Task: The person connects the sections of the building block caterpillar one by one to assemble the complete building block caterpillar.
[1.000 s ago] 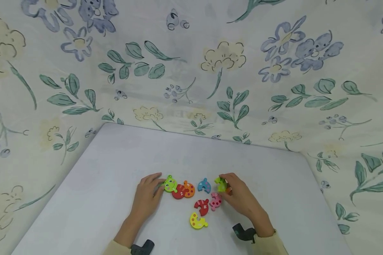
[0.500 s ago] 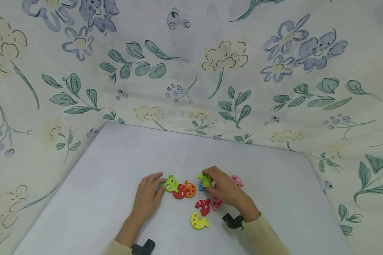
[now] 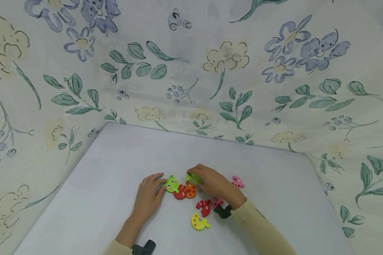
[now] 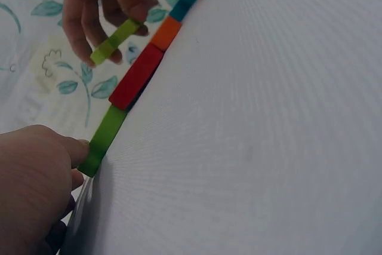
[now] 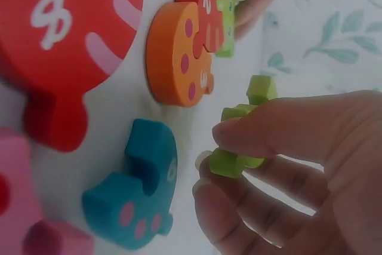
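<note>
- While the left hand (image 3: 148, 196) steadies the green frog head (image 3: 171, 184) at the start of the chain, its fingers (image 4: 76, 151) lie fairly straight, pressing that piece's edge without curling round it.
- Just beyond the frog head, joined to it, come the red piece (image 3: 180, 193) and then the orange piece (image 3: 190, 190); the left wrist view shows all three lying flat in one line on the worktop (image 3: 115, 166).
- Above the orange piece, the right hand (image 3: 212, 182) holds the lime-green piece (image 5: 239, 129) clear of the worktop, with thumb and fingers (image 5: 256, 126) clamped on its flat faces.
- Judging by its thick, square-cut edge, the lime-green piece is probably painted wood: stiff, light and not fragile.
- Its glossy paint may be a little slippery, so a pinch across the two broad faces, as it is held now, looks the safest hold; the knob and notch should stay free.
- On the far side of the orange piece from the frog head lies the teal piece (image 5: 140, 198), loose on the worktop.
- Nearer the person than the orange piece lie a second red piece (image 3: 203, 206), a yellow piece (image 3: 198, 222) and a pink piece (image 3: 216, 202); another pink piece (image 3: 237, 182) sits beyond the right hand.
</note>
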The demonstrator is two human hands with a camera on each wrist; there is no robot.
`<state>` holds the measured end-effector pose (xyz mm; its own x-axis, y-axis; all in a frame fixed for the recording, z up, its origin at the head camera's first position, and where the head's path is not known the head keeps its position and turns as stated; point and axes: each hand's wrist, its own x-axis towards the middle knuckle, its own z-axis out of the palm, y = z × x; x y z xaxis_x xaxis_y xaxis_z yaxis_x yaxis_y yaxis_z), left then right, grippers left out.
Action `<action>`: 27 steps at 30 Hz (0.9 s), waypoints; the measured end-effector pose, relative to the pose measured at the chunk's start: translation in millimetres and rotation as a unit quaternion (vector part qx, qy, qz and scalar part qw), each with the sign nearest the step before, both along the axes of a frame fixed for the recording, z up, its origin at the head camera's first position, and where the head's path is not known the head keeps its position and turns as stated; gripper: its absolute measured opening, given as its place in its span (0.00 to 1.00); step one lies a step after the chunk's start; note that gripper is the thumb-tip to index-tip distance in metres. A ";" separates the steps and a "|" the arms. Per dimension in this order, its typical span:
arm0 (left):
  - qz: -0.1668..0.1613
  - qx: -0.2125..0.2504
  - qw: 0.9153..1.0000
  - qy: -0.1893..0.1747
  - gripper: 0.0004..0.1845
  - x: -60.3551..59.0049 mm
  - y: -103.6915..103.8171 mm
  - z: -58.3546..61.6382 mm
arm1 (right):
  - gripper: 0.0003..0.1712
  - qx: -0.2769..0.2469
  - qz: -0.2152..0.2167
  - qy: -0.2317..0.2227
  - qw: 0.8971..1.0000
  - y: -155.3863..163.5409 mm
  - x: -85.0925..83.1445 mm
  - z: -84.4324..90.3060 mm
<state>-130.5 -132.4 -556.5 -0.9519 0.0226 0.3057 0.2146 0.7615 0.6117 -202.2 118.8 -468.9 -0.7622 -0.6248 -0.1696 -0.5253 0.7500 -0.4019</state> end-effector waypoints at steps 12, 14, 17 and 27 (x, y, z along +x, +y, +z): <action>-0.003 -0.006 1.000 -0.010 0.15 0.0 0.1 1.4 | 0.27 0.044 0.044 -0.009 0.998 -13.9 -12.9 -6.6; -0.003 -0.005 1.000 -0.009 0.15 0.1 0.1 1.5 | 0.27 0.052 0.051 -0.001 0.997 -14.7 -14.3 -6.5; -0.003 -0.001 1.000 -0.008 0.15 0.5 0.1 1.1 | 0.28 0.062 0.059 0.004 0.996 -15.9 -15.7 -6.0; -0.002 0.008 1.000 0.006 0.14 -0.1 1.5 0.0 | 0.29 0.097 0.062 0.031 0.993 -18.8 -13.2 -9.0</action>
